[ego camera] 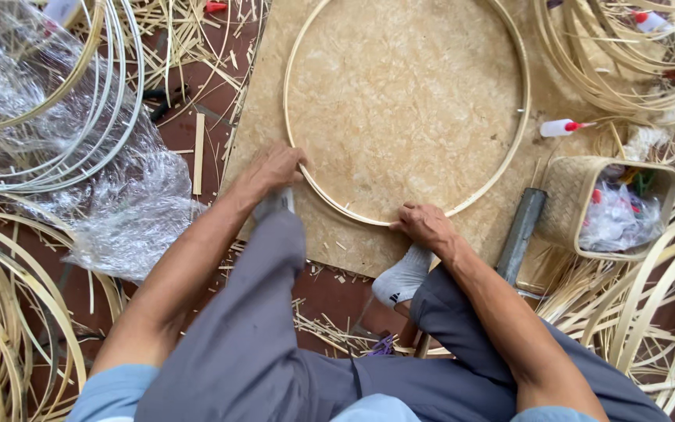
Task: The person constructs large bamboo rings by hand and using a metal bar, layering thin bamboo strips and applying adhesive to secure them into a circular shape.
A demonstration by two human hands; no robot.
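Both hands [275,168] [425,225] grip the bamboo hoop [519,117].

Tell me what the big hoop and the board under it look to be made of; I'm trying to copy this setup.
The hoop looks like a thin split-bamboo or cane strip: pale yellow, matte, bent into a ring. The board looks like pressed wood-chip board, tan with flaky flecks, unfinished. The left hand and the right hand press the hoop's near edge.

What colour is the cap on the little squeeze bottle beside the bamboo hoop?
Red, on a white squeeze bottle; seen in the head view.
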